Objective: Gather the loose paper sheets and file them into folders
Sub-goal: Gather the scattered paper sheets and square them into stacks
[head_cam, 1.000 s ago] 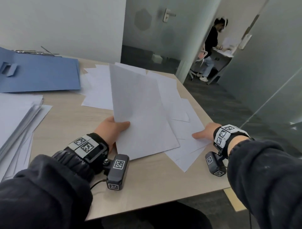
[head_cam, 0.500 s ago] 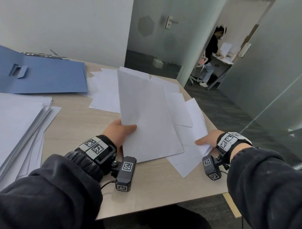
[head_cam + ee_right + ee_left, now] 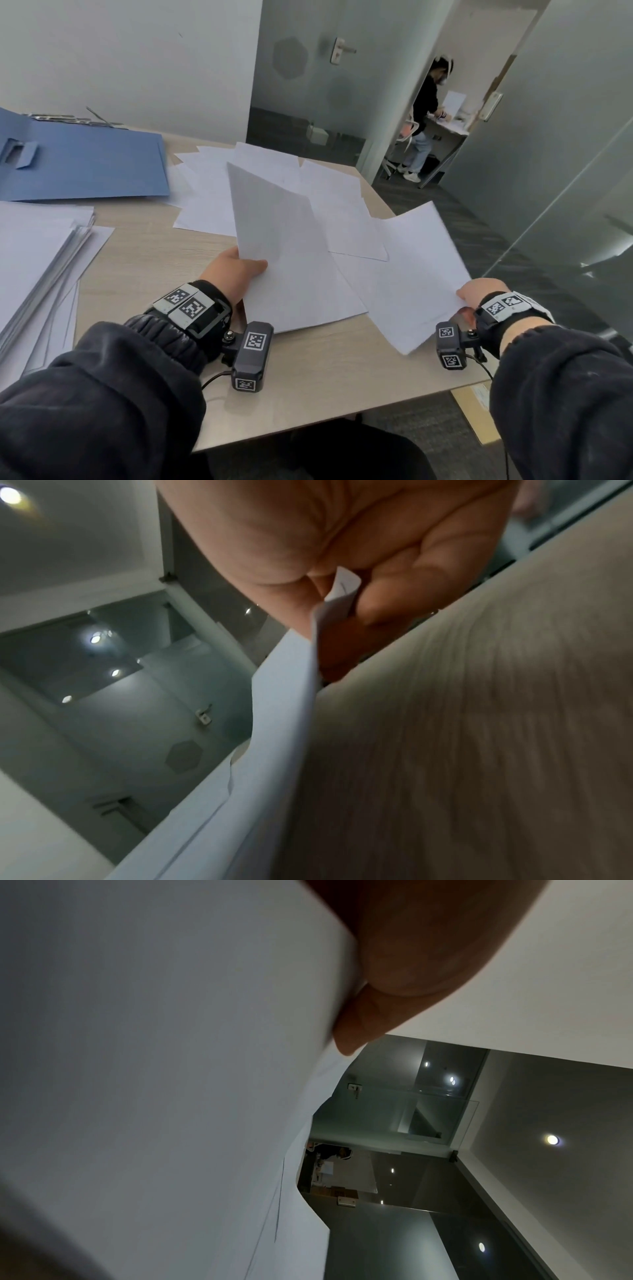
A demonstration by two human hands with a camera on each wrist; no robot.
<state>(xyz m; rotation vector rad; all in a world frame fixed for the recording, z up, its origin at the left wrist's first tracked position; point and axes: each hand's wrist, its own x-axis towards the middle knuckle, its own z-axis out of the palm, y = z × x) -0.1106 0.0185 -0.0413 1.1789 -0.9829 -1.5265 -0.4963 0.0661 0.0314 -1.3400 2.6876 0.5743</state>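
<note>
The right hand [image 3: 479, 294] now pinches a sheet [image 3: 407, 274] lifted off the table [image 3: 325, 377] — a moment ago it lay flat there; the left hand [image 3: 236, 274] still grips the gathered sheets [image 3: 284, 253], right of the blue folder [image 3: 85, 164]; merging seems next.

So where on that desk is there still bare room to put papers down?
Bare wood shows along the near edge of the desk between both wrists, and in a strip between the left paper stack and the loose sheets. The far right is crowded with sheets; the blue folder fills the far left.
</note>
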